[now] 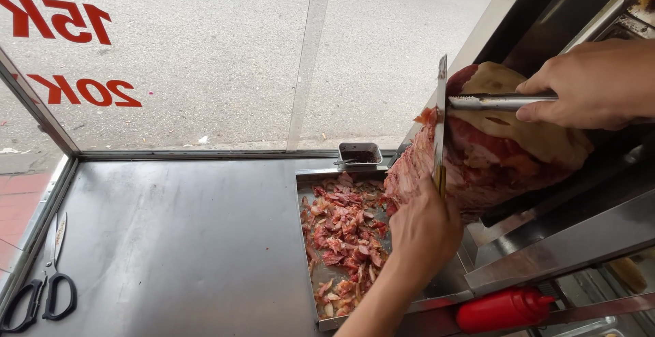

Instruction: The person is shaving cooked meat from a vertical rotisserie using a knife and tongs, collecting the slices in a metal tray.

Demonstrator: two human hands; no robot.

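my left hand (424, 231) is shut around the handle of a long knife (441, 115). the blade stands up straight and its edge touches the big lump of meat (491, 153). my right hand (590, 84) is on the right, higher up. it squeezes metal tongs (498, 101) shut, and the tips of the tongs press on the top of the meat, just beside the blade.

the meat is red and brown and hangs on the right, above a flat metal tray (305, 262). the tray is full of small cut bits (344, 235) of meat. my left hand is over the near right part of the tray.

a small metal cup (359, 153) with dark sauce sits at the far edge of the tray. a red squeeze bottle (505, 308) lies near me, on the right. black scissors (41, 289) lie far off on the left of the metal counter (184, 241).
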